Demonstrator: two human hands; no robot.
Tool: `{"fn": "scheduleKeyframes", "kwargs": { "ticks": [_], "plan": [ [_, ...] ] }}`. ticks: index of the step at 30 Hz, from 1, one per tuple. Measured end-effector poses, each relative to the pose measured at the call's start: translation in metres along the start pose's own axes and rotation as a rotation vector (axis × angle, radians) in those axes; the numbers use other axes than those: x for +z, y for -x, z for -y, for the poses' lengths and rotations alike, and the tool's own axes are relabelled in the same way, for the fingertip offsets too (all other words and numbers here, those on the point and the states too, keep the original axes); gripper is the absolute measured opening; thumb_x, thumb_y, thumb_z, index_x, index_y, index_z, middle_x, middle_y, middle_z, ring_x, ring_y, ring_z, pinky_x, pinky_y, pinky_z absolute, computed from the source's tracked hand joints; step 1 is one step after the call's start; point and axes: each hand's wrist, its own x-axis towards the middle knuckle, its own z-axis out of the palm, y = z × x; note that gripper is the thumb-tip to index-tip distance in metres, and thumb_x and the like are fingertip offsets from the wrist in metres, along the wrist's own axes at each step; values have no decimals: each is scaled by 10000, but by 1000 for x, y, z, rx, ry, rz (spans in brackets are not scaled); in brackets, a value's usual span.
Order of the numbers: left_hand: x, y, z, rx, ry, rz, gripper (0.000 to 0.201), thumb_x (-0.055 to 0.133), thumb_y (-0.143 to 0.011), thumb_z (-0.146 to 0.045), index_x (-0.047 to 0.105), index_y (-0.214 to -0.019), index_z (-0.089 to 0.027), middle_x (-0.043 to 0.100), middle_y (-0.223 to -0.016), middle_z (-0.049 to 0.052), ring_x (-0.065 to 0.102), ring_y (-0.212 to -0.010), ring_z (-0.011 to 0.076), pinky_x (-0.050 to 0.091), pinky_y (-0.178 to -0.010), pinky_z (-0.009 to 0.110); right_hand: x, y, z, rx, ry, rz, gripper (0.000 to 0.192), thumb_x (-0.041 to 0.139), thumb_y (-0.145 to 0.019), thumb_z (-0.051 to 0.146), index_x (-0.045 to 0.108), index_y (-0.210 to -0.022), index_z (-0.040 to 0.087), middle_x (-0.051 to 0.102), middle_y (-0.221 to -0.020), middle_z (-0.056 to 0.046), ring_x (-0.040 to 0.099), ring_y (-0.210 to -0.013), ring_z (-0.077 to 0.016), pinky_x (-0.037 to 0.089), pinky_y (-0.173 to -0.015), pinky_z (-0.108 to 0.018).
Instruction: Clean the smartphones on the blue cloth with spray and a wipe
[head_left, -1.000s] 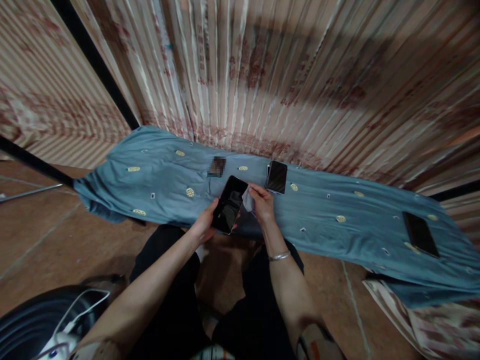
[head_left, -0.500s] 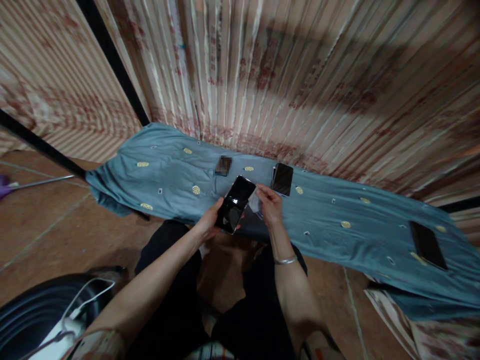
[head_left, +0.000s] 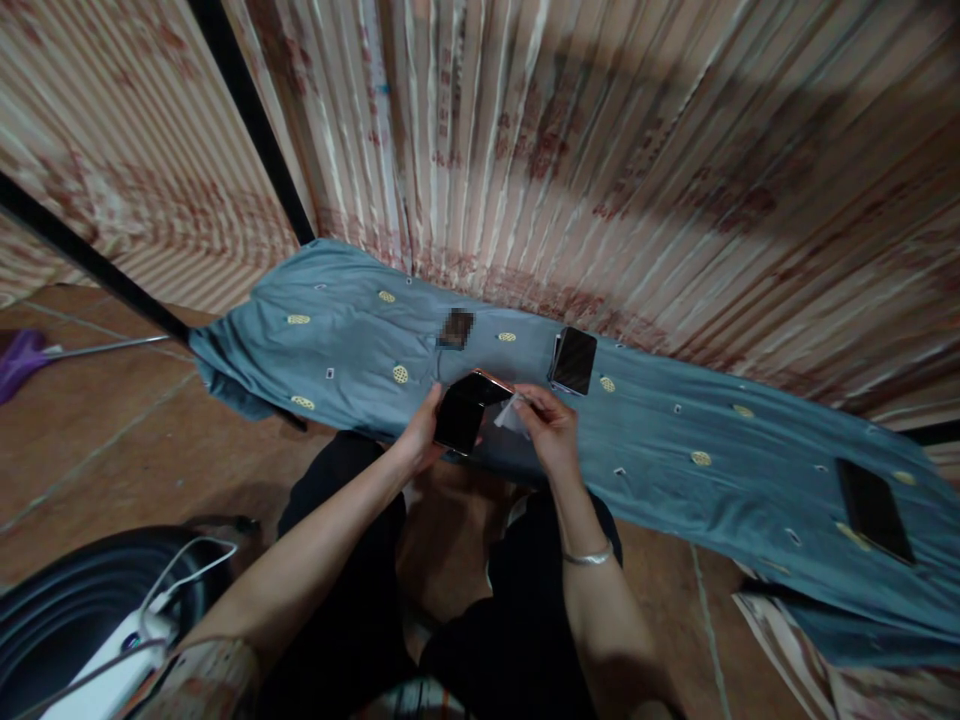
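A black foldable phone (head_left: 460, 420) is bent at its middle, the far half tilted up with a coppery edge catching light. Around its lower left side, my left hand (head_left: 421, 432) is closed. My right hand (head_left: 553, 425) pinches a small white cloth or tissue (head_left: 511, 415), its fingertips at the phone's upper right corner; whether they also grip the phone, I cannot tell. Just beyond the right hand, a dark phone (head_left: 574, 360) lies on top of another flat item on the blue cloth (head_left: 360, 350).
A pixelated dark item (head_left: 456, 328) lies behind the held phone. Another dark phone (head_left: 875, 510) rests at the far right. At the lower left are a black coil (head_left: 45, 590) and a white power strip (head_left: 105, 665) with cables. Black poles (head_left: 247, 110) stand before a striped curtain (head_left: 480, 150).
The held phone was flat and fully unfolded; its upper half is now folded partway toward me. My right hand stays at its upper corner with the white cloth. The view has shifted slightly.
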Motion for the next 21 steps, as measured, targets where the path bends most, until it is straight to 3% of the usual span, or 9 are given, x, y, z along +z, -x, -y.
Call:
{"fn": "scheduleKeyframes", "kwargs": {
  "ticks": [2,7,13,17,21],
  "plan": [
    [-1,-1,-1,26,25,20,560,351,-1070,-498,669,-1310,-105,800,-1041,196,792,-868,287,650,-794,471,0,8,6,-42,116,36,199,767,-806,409,809,-942,270,824,-925,-6,751,-859,-205,615,-832,-344],
    [-3,-3,-6,63,-13,11,600,329,-1071,-516,714,-1197,-73,802,-940,181,779,-798,277,644,-757,417,3,23,18,-215,324,161,192,657,-910,301,797,-1041,292,827,-1070,-13,762,-987,-207,601,-926,-343],
    [-2,-4,-13,75,27,2,667,279,-1068,-564,732,-1142,-80,803,-931,171,779,-802,271,627,-710,359,12,32,12,-420,475,360,260,561,-998,219,776,-1130,279,810,-1173,-47,754,-1118,-216,576,-1037,-402],
    [1,1,-15,86,64,35,701,263,-1057,-604,703,-1215,-82,801,-999,183,780,-882,291,632,-773,402,18,36,8,-454,508,443,284,537,-1018,205,772,-1164,269,802,-1196,-63,751,-1118,-208,582,-1028,-392],
    [5,7,-16,88,64,26,797,206,-1036,-662,696,-1208,-58,790,-1032,208,774,-934,309,629,-810,420,14,33,10,-374,431,389,260,588,-985,219,782,-1141,293,813,-1166,-34,758,-1102,-207,592,-1021,-388]
  ]
}}
